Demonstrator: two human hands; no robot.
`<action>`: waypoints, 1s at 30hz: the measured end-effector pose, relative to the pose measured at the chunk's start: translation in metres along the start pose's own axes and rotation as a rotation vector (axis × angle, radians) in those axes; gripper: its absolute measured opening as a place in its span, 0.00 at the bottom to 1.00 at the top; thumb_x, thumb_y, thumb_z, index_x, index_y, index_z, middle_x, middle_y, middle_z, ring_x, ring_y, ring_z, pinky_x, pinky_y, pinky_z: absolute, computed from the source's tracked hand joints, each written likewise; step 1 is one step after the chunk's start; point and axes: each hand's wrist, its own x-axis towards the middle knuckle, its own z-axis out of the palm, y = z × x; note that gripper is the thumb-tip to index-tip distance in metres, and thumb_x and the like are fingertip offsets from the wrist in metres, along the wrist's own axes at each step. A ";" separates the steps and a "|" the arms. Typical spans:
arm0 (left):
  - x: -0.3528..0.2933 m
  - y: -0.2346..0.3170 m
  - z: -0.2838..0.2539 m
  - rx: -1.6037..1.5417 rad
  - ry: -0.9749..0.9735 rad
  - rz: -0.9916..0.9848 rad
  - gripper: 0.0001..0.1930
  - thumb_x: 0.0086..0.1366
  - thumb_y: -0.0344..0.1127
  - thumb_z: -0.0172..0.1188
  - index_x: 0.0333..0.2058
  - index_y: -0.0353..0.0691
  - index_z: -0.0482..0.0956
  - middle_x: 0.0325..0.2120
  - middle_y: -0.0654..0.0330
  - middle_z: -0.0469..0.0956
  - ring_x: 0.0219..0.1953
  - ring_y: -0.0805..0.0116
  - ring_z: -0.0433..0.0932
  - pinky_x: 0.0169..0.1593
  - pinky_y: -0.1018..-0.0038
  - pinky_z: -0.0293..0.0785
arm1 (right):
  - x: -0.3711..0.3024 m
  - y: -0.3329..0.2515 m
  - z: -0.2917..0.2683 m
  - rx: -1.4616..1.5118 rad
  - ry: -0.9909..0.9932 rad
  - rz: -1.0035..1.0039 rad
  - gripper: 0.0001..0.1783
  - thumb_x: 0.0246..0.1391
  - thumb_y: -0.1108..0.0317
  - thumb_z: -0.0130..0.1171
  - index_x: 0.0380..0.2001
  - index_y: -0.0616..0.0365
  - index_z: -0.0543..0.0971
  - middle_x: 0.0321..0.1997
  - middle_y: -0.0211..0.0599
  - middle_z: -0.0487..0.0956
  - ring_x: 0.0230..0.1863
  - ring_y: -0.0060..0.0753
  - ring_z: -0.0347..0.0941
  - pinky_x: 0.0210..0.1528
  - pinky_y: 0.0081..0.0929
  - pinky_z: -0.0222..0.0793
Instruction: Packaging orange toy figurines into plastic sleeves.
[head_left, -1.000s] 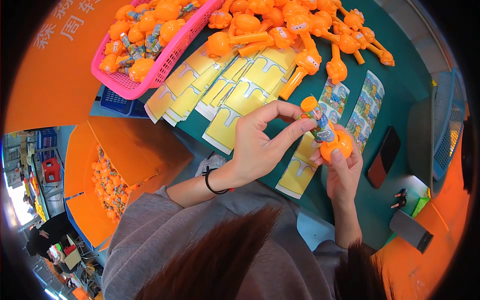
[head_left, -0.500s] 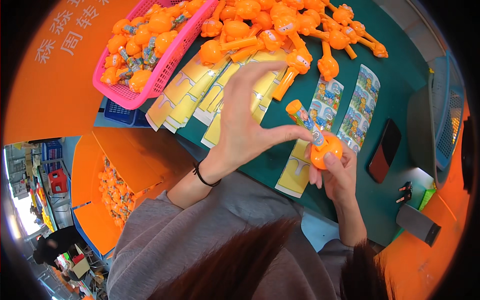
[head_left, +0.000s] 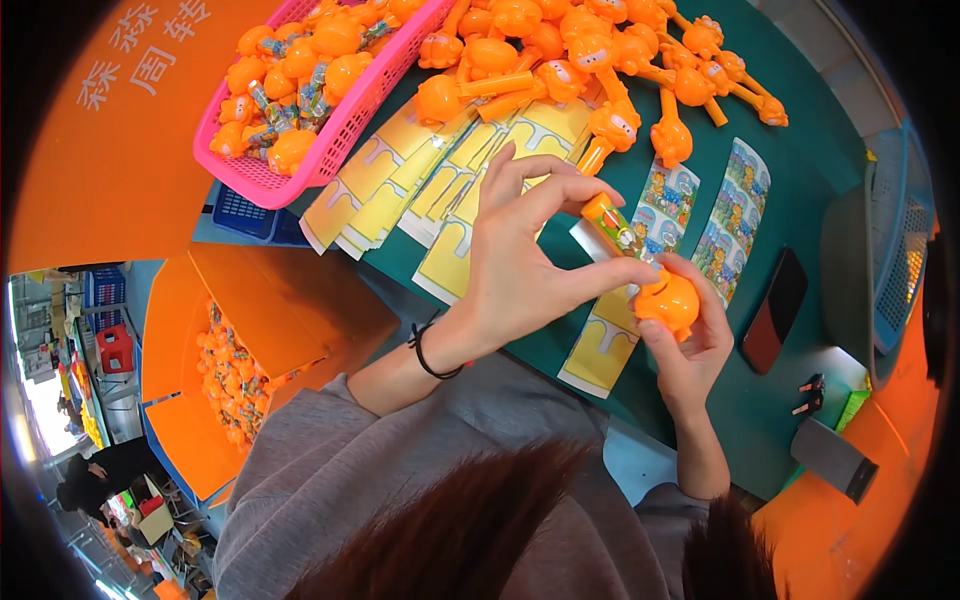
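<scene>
An orange toy (head_left: 670,303) with a round head and a stick-like handle is in both hands above the green table. My right hand (head_left: 688,362) cups the head between thumb and fingers. At the handle, which carries a colourful printed sticker, my left hand (head_left: 522,245) has its index finger near the tip and its thumb by the neck. Just beyond the handle lies a strip of picture stickers (head_left: 672,195), with a second sticker strip (head_left: 735,215) to its right. Yellow backing sheets (head_left: 445,255) lie left of the toy, partly behind my left hand.
Several plain orange toys (head_left: 590,50) are heaped at the far side. A pink basket (head_left: 325,155) of stickered toys stands far left above a blue crate (head_left: 240,215). An orange box (head_left: 260,310) of toys sits lower left. A phone (head_left: 775,312) and a grey cylinder (head_left: 835,458) lie right.
My left hand has closed from a wide spread onto the handle, its index finger coming down to the tip. The toy has tilted slightly, and my right-hand fingers now wrap its far side.
</scene>
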 end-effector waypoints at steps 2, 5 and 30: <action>-0.001 0.007 -0.001 0.058 -0.007 -0.022 0.26 0.35 0.38 0.80 0.36 0.42 0.80 0.36 0.62 0.78 0.46 0.68 0.73 0.56 0.71 0.65 | 0.000 -0.002 -0.002 0.023 0.050 0.060 0.34 0.49 0.60 0.66 0.56 0.68 0.68 0.53 0.45 0.73 0.51 0.31 0.72 0.53 0.25 0.68; 0.007 0.006 -0.010 -0.398 -0.139 -0.228 0.31 0.33 0.40 0.81 0.39 0.41 0.79 0.40 0.60 0.79 0.50 0.65 0.75 0.58 0.70 0.65 | 0.005 -0.003 -0.014 0.261 0.028 0.136 0.34 0.55 0.54 0.58 0.55 0.72 0.67 0.46 0.44 0.75 0.37 0.24 0.75 0.34 0.15 0.70; -0.004 -0.002 -0.027 -0.477 -0.649 -0.496 0.11 0.64 0.37 0.62 0.42 0.38 0.83 0.22 0.61 0.82 0.18 0.81 0.73 0.21 0.81 0.66 | 0.014 -0.007 -0.012 0.048 -0.259 0.226 0.25 0.52 0.70 0.63 0.53 0.67 0.73 0.51 0.41 0.76 0.48 0.28 0.72 0.55 0.25 0.66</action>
